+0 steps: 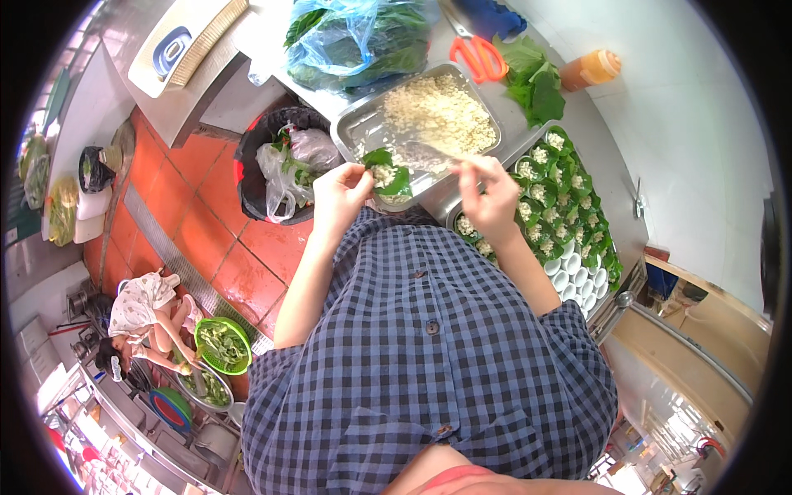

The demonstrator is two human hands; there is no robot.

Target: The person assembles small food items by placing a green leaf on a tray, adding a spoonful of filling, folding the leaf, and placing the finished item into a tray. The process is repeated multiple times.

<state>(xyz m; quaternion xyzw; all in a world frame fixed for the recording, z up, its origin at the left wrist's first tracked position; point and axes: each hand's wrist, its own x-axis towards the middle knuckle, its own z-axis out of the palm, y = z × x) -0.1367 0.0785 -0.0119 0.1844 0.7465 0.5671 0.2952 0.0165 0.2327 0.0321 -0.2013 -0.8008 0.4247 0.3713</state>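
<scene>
L hand [340, 196] pinches leaf [400, 182] w/ white filling [384, 175]; R hand [492, 196] grips blurred spoon [426, 151] over tray [363, 128]. Leaf cups [564, 196] to R.

L of fingers [351, 176], floor [177, 177] is laid w/ red-orange sq. tiles, dark joints seen btwn; tiles are crossed diag. by a long grey strip [156, 233]. Some light is reflected off tiles. Further L & beyond fingers, a grey metal table [180, 114] is placed. R of fingers, a smooth white wall [701, 140] is seen, w/ a grey metal counter [609, 148] set along its foot. R of fingers & nearer viewer, a beige unit [660, 363] w/ metal edging is fitted. Well behind fingers, both lower corners are washed out by glare, details lost.
</scene>
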